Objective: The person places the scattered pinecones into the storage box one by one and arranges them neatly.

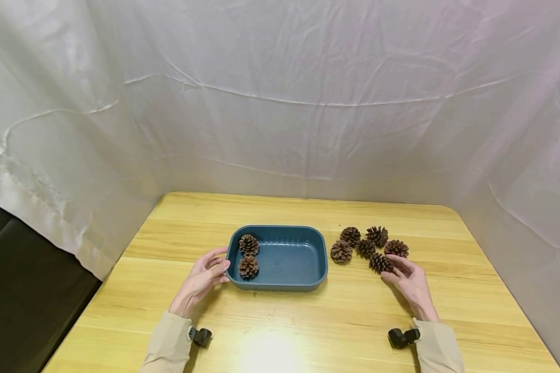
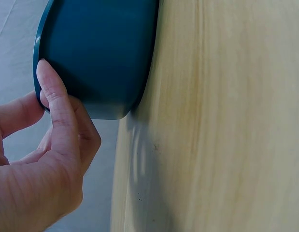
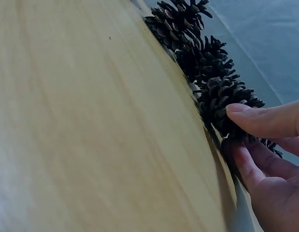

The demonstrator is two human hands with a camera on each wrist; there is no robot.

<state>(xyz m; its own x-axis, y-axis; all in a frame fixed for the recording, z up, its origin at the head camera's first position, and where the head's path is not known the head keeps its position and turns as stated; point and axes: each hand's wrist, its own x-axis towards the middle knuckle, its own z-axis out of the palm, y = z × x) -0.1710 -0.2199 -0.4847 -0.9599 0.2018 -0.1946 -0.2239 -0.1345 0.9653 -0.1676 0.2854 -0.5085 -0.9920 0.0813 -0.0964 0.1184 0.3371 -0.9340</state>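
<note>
A dark blue plastic basin (image 1: 287, 284) stands on the table, with one pine cone (image 1: 249, 245) and another pine cone (image 1: 248, 267) at its left end. My left hand (image 1: 204, 277) pinches the basin's left rim; in the left wrist view the thumb and fingers lie on either side of that rim. To the right, my right hand (image 1: 413, 285) holds a dark pine cone (image 1: 380, 262) between thumb and fingers, low at the table. The right wrist view shows the thumb on this cone (image 3: 224, 104); fingers partly hide its near end.
Several more pine cones lie close together right of the basin, including a browner one (image 1: 341, 252) nearest it and one (image 1: 396, 248) just behind my right hand. The wooden table (image 1: 308, 321) has pale curtains (image 1: 303, 129) behind and at the sides. Black camera mounts sit on both wrists.
</note>
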